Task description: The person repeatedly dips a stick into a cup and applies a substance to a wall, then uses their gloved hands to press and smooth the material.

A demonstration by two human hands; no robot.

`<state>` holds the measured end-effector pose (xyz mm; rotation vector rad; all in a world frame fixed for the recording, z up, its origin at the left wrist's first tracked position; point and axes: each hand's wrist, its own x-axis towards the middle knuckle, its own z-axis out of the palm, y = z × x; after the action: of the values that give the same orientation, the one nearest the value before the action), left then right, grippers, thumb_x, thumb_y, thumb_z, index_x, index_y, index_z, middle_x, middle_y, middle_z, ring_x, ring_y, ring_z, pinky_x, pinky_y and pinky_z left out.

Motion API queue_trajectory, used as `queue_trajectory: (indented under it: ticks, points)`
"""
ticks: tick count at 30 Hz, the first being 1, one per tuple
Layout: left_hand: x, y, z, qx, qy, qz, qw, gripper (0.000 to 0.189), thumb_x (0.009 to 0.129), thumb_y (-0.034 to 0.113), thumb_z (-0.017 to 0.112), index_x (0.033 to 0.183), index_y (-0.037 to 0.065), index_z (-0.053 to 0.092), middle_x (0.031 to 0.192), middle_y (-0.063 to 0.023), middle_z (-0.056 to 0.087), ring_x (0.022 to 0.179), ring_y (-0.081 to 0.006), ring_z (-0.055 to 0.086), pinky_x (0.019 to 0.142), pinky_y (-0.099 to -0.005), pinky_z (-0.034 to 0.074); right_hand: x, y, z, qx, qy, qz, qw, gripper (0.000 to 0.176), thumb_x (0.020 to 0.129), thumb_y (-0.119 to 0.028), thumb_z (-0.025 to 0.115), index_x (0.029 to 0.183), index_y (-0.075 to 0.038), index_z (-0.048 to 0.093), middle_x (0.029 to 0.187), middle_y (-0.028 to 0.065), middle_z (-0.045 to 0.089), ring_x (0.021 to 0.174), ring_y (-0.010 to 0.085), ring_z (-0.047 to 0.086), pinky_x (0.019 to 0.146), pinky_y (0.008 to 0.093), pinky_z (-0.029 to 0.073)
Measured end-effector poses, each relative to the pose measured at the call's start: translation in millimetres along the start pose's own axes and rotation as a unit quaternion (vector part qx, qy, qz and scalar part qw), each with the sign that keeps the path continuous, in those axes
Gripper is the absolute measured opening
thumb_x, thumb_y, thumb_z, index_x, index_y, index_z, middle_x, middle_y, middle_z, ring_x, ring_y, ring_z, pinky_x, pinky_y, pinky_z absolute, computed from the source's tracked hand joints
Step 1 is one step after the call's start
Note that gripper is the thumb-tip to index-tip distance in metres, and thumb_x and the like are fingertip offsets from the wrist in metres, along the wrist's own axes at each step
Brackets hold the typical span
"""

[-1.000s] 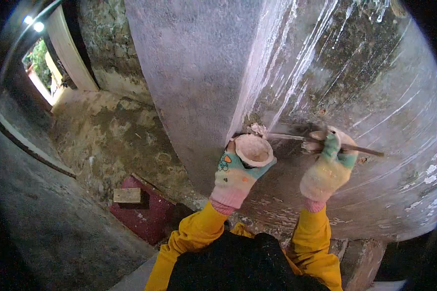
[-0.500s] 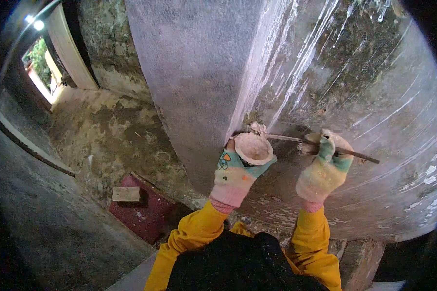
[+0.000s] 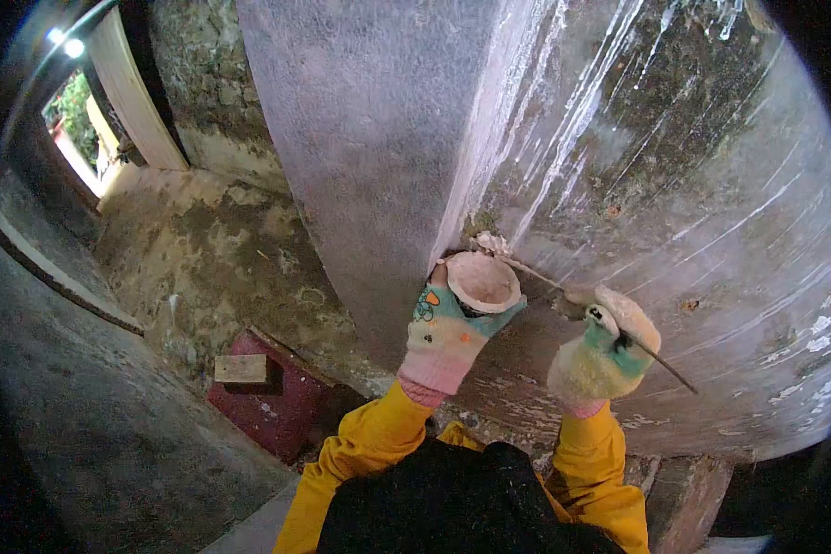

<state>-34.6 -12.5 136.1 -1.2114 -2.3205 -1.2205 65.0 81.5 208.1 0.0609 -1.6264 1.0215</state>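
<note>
Working a thin stick (image 3: 536, 274) at the bowl (image 3: 482, 306), we appear to be handling pale paste (image 3: 492, 243) just above it; the next move seems to want the bowl steady. Our left hand (image 3: 448, 331) cradles the bowl from below, most fingers hidden. Right of it, our right hand (image 3: 608, 342) grips the stick, fingers curled closed. Whether the paste sits on stick tip or wall (image 3: 369, 138), we cannot tell.
</note>
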Motion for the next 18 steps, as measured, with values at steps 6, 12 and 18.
queue_trajectory:
  ticks: [6,12,18]
  points:
    - [-3,6,-10,0.029,-0.003,-0.01,1.0,0.047,0.077,0.031,0.056,0.12,0.015,0.043,0.117,-0.0119,0.046,0.102,-0.0256,0.048,0.084,-0.0307,0.04,3,-4,2,0.001,-0.02,0.02,1.0,0.012,0.076,0.001,0.054,0.086,0.003,0.06,0.085,0.0155,0.062,0.076,0.0242,0.06,0.068,0.0315,0.048]
    - [-14,2,-13,0.295,-0.055,0.086,0.95,0.041,0.079,0.024,0.053,0.119,0.019,0.046,0.119,-0.0142,0.042,0.101,-0.0244,0.048,0.083,-0.0327,0.041,-5,6,-1,0.012,-0.015,0.032,0.999,0.038,0.081,-0.031,0.052,0.085,0.005,0.061,0.089,0.0177,0.061,0.076,0.0246,0.06,0.067,0.0321,0.048]
    - [-7,2,-8,0.101,-0.027,0.043,0.994,0.04,0.079,0.023,0.052,0.118,0.025,0.047,0.122,-0.0129,0.04,0.107,-0.0267,0.043,0.088,-0.035,0.038,-12,3,4,0.039,-0.001,0.052,0.998,0.034,0.077,-0.028,0.058,0.09,0.004,0.059,0.087,0.0158,0.062,0.08,0.0254,0.06,0.071,0.0317,0.047]
